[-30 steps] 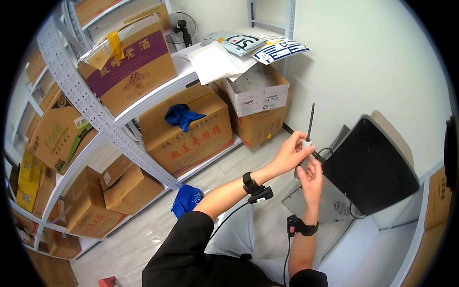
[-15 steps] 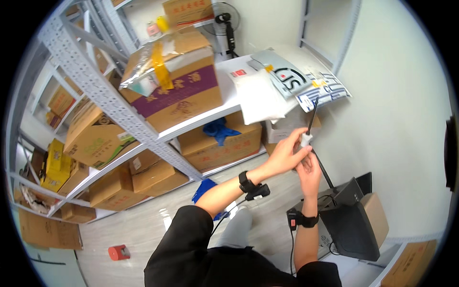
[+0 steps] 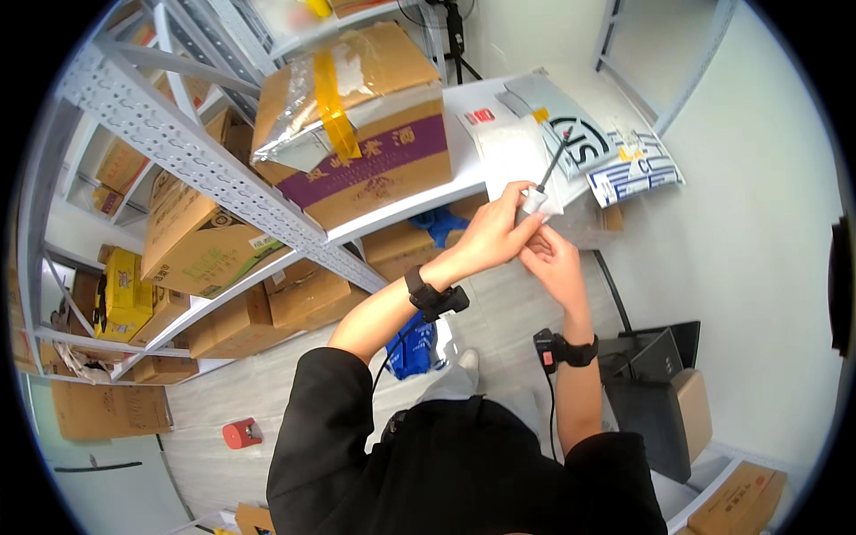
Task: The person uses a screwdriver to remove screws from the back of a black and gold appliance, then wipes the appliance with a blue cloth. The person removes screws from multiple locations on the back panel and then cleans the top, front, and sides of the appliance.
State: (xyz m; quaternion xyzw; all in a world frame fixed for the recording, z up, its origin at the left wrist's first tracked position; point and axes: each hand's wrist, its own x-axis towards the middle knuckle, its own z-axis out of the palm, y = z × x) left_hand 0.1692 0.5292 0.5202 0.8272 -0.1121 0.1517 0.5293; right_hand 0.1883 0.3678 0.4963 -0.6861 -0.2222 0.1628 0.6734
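My left hand [image 3: 489, 234] is closed around the white grip [image 3: 532, 201] of a thin-shafted tool. Its slender dark shaft [image 3: 556, 163] points up and away, in front of the grey mailer bag. Just below, my right hand [image 3: 556, 267] has its thumb and fingers bent together at the lower end of the grip, touching or almost touching my left fingers. What lies between the right fingertips is hidden. Behind the shaft, on a white shelf [image 3: 406, 203], are a white package [image 3: 513, 153], a grey mailer bag [image 3: 571, 134] and a blue-and-white striped mailer bag [image 3: 636, 169].
A large carton with a purple band [image 3: 366, 165] stands left of the packages. The perforated shelf post [image 3: 205, 165] rises nearby. At right are a black monitor-like panel [image 3: 646, 410] and a dark pole [image 3: 613, 290]. A blue bag [image 3: 412, 348] and red object [image 3: 241, 434] lie on the floor.
Both hands have moved left and upward in the picture with the white-gripped tool, whose shaft now leans further right. The view has shifted, and more of the blue floor bag shows.
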